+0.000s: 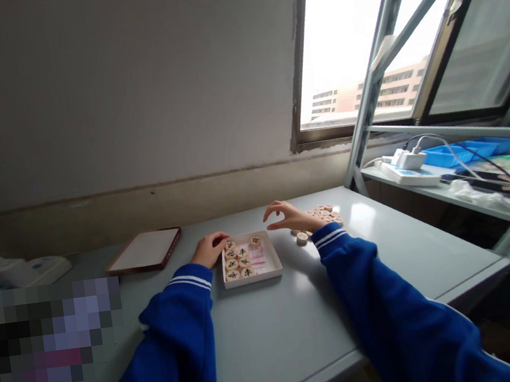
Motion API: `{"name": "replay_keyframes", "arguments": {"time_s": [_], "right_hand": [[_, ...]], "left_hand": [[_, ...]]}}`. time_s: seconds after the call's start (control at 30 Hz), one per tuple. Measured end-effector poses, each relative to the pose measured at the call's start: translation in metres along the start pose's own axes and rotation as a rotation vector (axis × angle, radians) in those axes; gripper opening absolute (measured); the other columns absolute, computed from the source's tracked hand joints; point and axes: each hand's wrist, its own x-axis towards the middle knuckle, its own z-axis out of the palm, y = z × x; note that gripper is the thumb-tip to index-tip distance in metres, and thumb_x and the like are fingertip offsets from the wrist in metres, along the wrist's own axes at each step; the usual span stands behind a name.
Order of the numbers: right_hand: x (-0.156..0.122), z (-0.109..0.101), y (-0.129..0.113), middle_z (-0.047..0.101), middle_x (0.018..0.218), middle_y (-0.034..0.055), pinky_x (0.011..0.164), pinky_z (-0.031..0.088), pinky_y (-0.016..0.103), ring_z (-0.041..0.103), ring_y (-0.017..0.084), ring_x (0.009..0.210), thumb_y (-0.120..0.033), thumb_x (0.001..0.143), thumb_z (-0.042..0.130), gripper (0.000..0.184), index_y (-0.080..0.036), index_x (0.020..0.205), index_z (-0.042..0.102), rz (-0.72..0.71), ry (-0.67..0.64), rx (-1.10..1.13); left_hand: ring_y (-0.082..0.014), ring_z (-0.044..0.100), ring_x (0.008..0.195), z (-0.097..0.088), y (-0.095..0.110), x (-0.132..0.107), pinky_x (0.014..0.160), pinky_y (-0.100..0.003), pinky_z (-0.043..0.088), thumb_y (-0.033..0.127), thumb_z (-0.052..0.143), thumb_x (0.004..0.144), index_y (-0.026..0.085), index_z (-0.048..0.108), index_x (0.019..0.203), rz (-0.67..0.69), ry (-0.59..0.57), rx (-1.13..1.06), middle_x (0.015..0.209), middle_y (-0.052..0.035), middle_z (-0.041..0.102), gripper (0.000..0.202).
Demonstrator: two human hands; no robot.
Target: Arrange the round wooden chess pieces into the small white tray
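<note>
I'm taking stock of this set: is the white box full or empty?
Partly full: the white box holds round pieces mostly on its left, while bare bottom shows on its right.

A smooth grey table [272, 331] bears a shallow white box [273, 274], a white-faced, red-edged panel [144, 251] to its left, and a cluster of round wooden pieces [330, 211] to its right; a white power strip [50, 266], dimly seen at far left, seems to rest there too.
</note>
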Motion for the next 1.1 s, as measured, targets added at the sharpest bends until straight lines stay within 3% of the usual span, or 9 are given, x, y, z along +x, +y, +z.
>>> {"name": "replay_keyframes", "arguments": {"time_s": [0.13,0.23,0.33,0.47,0.57,0.73,0.9,1.0,1.1], "right_hand": [[0.002,0.017,-0.011,0.053,0.098,0.0043,0.087,0.033,0.033,0.042,0.018,0.096,-0.03,0.067,0.068,0.031,-0.023,0.097,0.062,-0.043,-0.104,-0.11],[0.005,0.034,-0.021,0.053,0.101,0.0048,0.082,0.033,0.034,0.042,0.02,0.093,-0.03,0.07,0.065,0.024,-0.025,0.093,0.064,-0.063,-0.146,-0.266],[0.006,0.042,-0.027,0.053,0.102,0.0048,0.078,0.033,0.033,0.042,0.02,0.093,-0.028,0.071,0.063,0.018,-0.025,0.089,0.065,-0.116,-0.111,-0.374],[0.008,0.037,-0.024,0.054,0.1,0.0038,0.078,0.032,0.03,0.043,0.019,0.094,-0.031,0.07,0.065,0.018,-0.024,0.086,0.065,-0.122,-0.036,-0.332],[0.007,0.027,-0.017,0.056,0.098,0.0025,0.077,0.031,0.028,0.045,0.017,0.093,-0.033,0.072,0.062,0.018,-0.024,0.088,0.063,-0.028,0.04,-0.315],[-0.006,0.012,-0.002,0.062,0.089,0.0029,0.079,0.027,0.035,0.048,0.019,0.087,-0.024,0.075,0.056,0.011,-0.022,0.083,0.063,0.273,0.061,-0.574],[-0.014,-0.002,0.001,0.059,0.095,0.0077,0.081,0.025,0.041,0.044,0.025,0.096,-0.016,0.072,0.055,0.012,-0.019,0.077,0.065,0.365,0.112,-0.615],[-0.008,0.001,-0.009,0.055,0.103,0.0046,0.08,0.029,0.036,0.043,0.022,0.099,-0.021,0.074,0.056,0.019,-0.025,0.091,0.062,0.258,0.094,-0.455],[0.0,0.02,-0.027,0.055,0.102,0.0026,0.078,0.032,0.03,0.045,0.018,0.096,-0.02,0.074,0.057,0.025,-0.026,0.098,0.059,0.009,-0.034,-0.297]], "left_hand": [[-0.0195,0.059,0.08,0.0,0.002,-0.001,0.075,-0.029,0.045,0.021,0.045,0.067,0.013,0.064,0.079,-0.002,-0.002,0.017,0.084,-0.0072,0.067,0.024],[-0.0195,0.059,0.079,0.001,0.002,-0.001,0.075,-0.029,0.045,0.022,0.045,0.067,0.013,0.063,0.079,-0.002,0.001,0.012,0.083,-0.0075,0.067,0.024],[-0.0195,0.059,0.079,0.001,0.002,-0.001,0.075,-0.029,0.044,0.023,0.044,0.067,0.012,0.063,0.078,0.011,0.003,0.002,0.082,-0.0077,0.067,0.024],[-0.0196,0.059,0.079,0.002,0.001,0.0,0.075,-0.029,0.044,0.024,0.044,0.067,0.012,0.063,0.078,0.015,0.007,0.011,0.082,-0.0079,0.067,0.025],[-0.0195,0.059,0.079,0.002,0.001,0.0,0.075,-0.029,0.044,0.023,0.044,0.067,0.013,0.063,0.078,0.007,0.01,0.017,0.083,-0.0073,0.067,0.025],[-0.0189,0.059,0.08,0.002,0.002,-0.001,0.075,-0.028,0.045,0.023,0.044,0.067,0.015,0.063,0.077,0.0,0.013,0.022,0.083,-0.0059,0.067,0.023],[-0.0186,0.06,0.08,0.001,0.004,-0.001,0.075,-0.027,0.045,0.023,0.044,0.067,0.014,0.063,0.078,-0.003,0.013,0.032,0.083,-0.0063,0.067,0.024],[-0.0186,0.059,0.08,0.001,0.005,-0.001,0.075,-0.028,0.045,0.024,0.043,0.067,0.014,0.063,0.078,-0.006,0.008,0.036,0.083,-0.0066,0.067,0.024],[-0.0186,0.059,0.08,0.001,0.004,-0.001,0.076,-0.028,0.045,0.024,0.043,0.066,0.014,0.063,0.077,-0.005,0.017,0.035,0.083,-0.0062,0.067,0.024]]}}
